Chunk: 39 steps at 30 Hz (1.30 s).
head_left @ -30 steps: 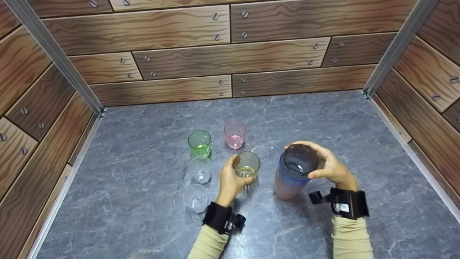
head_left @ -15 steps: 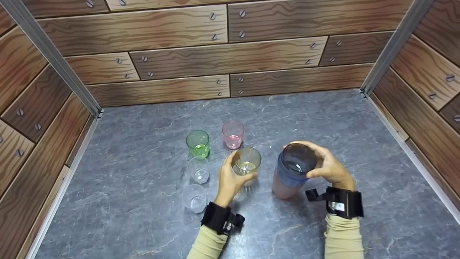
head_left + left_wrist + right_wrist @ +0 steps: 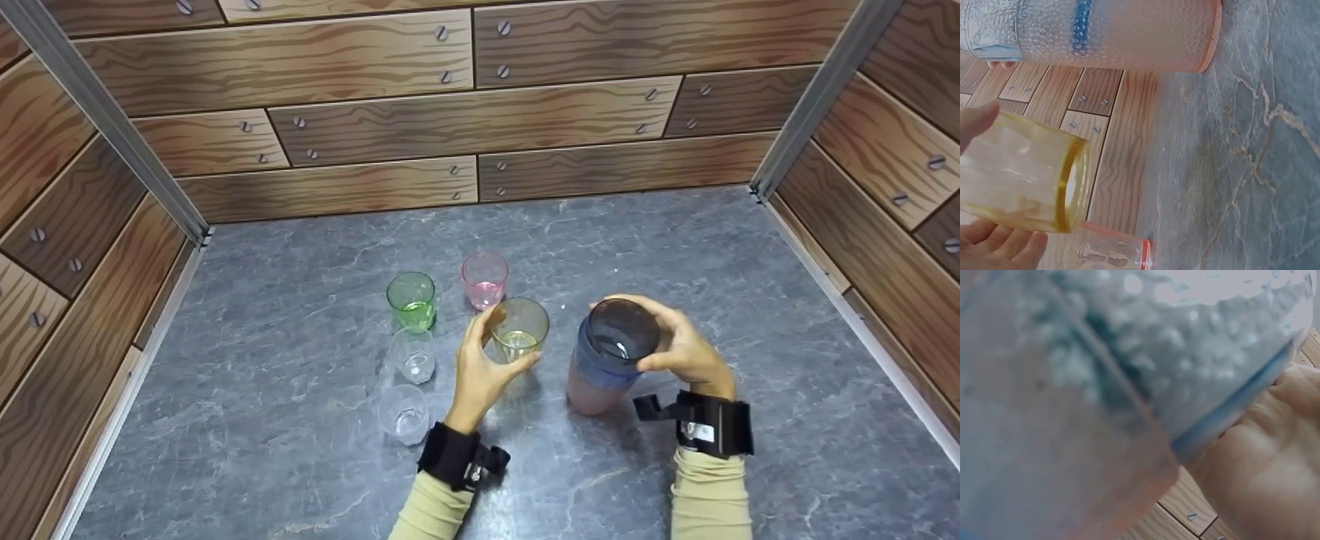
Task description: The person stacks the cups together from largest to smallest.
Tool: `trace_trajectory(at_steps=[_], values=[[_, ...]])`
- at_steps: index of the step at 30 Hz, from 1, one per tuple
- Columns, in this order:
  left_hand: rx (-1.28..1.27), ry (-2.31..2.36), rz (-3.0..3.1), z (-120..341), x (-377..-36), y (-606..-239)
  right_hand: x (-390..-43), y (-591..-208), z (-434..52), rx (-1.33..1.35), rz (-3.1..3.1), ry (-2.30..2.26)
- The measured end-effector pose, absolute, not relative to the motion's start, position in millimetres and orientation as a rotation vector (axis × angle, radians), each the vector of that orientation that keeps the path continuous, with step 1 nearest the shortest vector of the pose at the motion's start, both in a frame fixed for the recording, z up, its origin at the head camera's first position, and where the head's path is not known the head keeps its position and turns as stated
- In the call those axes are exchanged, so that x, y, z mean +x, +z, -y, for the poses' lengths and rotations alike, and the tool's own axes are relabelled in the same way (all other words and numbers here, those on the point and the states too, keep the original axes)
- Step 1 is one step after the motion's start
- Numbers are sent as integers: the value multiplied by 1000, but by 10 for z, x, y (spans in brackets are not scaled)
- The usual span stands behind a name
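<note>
My left hand (image 3: 476, 375) grips a yellowish clear cup (image 3: 519, 334) between thumb and fingers. In the left wrist view that yellow cup (image 3: 1022, 174) hangs above the tabletop, its thick base toward the table. My right hand (image 3: 694, 349) holds the upper part of a stack of nested tumblers, thumb on the near side. A dark tumbler (image 3: 622, 330) tops the stack, with a blue one (image 3: 592, 360) under it and a pinkish one (image 3: 591, 391) at the bottom. Close up in the right wrist view, the bumpy tumbler wall (image 3: 1196, 354) sits against the palm.
Left of the hands stand a green cup (image 3: 411, 300) and two colourless cups, one (image 3: 412, 356) behind the other (image 3: 405, 415). A pink cup (image 3: 484, 277) stands just beyond the yellow one. Wood-patterned walls (image 3: 375, 135) enclose the marbled grey table (image 3: 262, 360).
My left hand has raised the yellow cup and carried it slightly away from me and to the right. My right hand keeps its hold on the tumbler stack, almost still.
</note>
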<state>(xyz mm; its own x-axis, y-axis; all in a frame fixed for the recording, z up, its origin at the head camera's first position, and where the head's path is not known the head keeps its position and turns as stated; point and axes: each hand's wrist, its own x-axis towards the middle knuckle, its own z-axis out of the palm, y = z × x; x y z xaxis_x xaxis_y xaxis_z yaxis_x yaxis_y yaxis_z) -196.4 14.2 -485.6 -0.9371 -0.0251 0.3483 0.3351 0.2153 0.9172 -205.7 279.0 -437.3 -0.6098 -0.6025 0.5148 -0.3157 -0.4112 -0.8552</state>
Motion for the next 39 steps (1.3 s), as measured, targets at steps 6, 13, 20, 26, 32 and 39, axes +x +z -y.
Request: trace_trajectory(at_steps=[6, 13, 20, 26, 32, 39], values=[[-310, -1842, 2157, -145, -1962, -4842, -2042, -4375, -2788, -1264, -1562, -2132], [-333, -1816, 2138, -139, -1964, -4817, -2041, -4372, -2788, -1263, -1548, -2134], [-354, -1769, 2117, -138, -1950, -4784, -2050, -4377, -2786, -1265, -1546, -2144], [-355, -1778, 2079, -144, -1921, -4727, -2062, -4381, -2783, -1295, -1552, -2135], [-369, -1746, 2067, -143, -1891, -4671, -2056, -4378, -2782, -1285, -1575, -2130], [-396, -1737, 2058, -136, -1850, -4594, -2057, -4376, -2781, -1291, -1578, -2133]])
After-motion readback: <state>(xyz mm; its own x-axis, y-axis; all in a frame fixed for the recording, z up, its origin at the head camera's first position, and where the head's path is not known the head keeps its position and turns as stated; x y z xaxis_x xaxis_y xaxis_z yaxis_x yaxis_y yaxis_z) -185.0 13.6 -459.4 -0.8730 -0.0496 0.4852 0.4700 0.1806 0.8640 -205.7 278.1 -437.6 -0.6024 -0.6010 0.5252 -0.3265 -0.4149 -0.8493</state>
